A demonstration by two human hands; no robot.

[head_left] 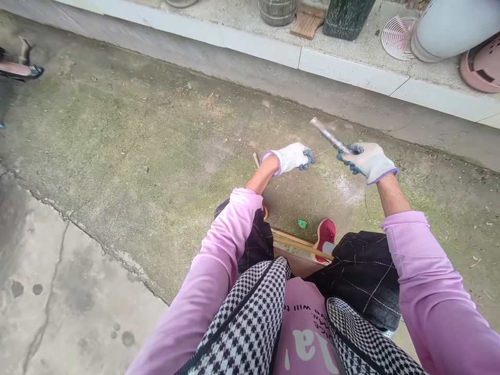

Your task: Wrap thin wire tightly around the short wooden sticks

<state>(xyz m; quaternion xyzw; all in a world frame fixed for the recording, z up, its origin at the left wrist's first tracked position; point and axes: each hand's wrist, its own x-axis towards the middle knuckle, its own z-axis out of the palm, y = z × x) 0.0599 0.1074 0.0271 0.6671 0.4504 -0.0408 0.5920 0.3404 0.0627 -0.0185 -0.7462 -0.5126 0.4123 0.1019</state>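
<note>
My left hand [291, 157], in a white knit glove with a grey-blue palm, is closed around one end of a thin wire [323, 153]. A short stick end [256, 160] shows beside the left wrist; I cannot tell whether that hand holds it too. To the right, my right hand [367, 160], gloved the same way, grips a stick wound with silvery wire [332, 139]. The stick's bare tip points up and left, slightly blurred. Between the two hands the wire spans a short gap above the ground.
Two thin wooden sticks [292, 239] lie across between my knees. A green scrap [302, 224] is on the mossy concrete near my red shoe [325, 237]. Along the raised ledge [258, 44] stand a dark container [347, 18], a wooden board [308, 22] and pots. Another person's shoe [33, 71] appears at far left.
</note>
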